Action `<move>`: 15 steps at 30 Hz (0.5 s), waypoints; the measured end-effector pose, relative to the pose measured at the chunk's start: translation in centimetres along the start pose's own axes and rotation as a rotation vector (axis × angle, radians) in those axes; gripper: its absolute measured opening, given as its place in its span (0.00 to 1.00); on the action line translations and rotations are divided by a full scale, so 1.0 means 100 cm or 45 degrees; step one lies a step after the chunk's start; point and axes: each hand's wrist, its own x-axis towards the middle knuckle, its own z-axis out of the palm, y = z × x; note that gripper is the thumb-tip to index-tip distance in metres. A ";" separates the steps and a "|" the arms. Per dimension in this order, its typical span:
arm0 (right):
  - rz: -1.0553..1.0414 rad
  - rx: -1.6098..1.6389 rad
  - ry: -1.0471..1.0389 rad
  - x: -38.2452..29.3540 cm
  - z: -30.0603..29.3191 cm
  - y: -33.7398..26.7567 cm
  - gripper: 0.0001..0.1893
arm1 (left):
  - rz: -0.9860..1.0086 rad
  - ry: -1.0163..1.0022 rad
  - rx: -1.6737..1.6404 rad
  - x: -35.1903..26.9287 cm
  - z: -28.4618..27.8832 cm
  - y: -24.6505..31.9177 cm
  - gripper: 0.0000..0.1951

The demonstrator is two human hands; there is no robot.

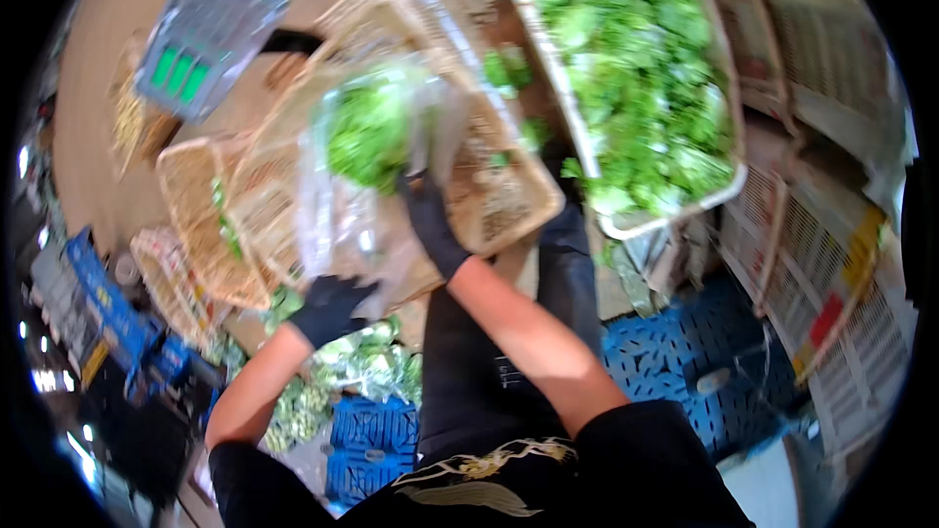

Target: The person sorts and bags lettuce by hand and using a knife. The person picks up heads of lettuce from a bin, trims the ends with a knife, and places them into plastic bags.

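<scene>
A clear plastic bag (330,213) with green leafy vegetables (370,132) in it lies over a tan plastic crate (513,216) in front of me. My right hand (433,224), in a dark glove, grips the bag's film beside the leaves. My left hand (334,312), gloved alike, pinches the loose film at the bag's near end. Motion blur hides the exact fingertip contact. To the right, a white crate (722,191) is heaped with loose leafy greens (638,81).
A digital scale display (180,73) with green panels stands at upper left. Smaller tan baskets (205,227) sit left of the crate. Bagged vegetables (367,359) lie below, near a blue plastic pallet (374,447). Another blue pallet (682,359) and stacked crates (799,249) are on the right.
</scene>
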 end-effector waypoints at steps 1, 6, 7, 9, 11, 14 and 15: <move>-0.138 -0.365 0.058 -0.006 -0.021 0.023 0.11 | -0.056 0.078 0.040 0.007 -0.017 0.002 0.31; 0.268 -0.289 -0.614 -0.094 -0.111 -0.107 0.19 | -0.129 0.542 -0.134 0.016 -0.095 0.055 0.21; -0.108 -0.352 -0.490 -0.103 -0.147 -0.112 0.19 | -0.027 0.602 -0.250 0.038 -0.112 0.087 0.19; -0.149 -0.508 -0.239 -0.099 -0.233 -0.129 0.19 | 0.177 0.623 -0.466 0.090 -0.129 0.146 0.20; -0.230 -0.676 0.184 -0.070 -0.320 -0.153 0.18 | 0.327 0.483 -0.853 0.163 -0.137 0.205 0.19; 0.048 -0.507 0.717 -0.033 -0.481 -0.103 0.16 | 0.445 0.680 -0.821 0.311 -0.134 0.264 0.22; -0.049 -0.593 0.724 -0.008 -0.511 -0.108 0.17 | 0.487 0.800 -0.833 0.371 -0.136 0.271 0.22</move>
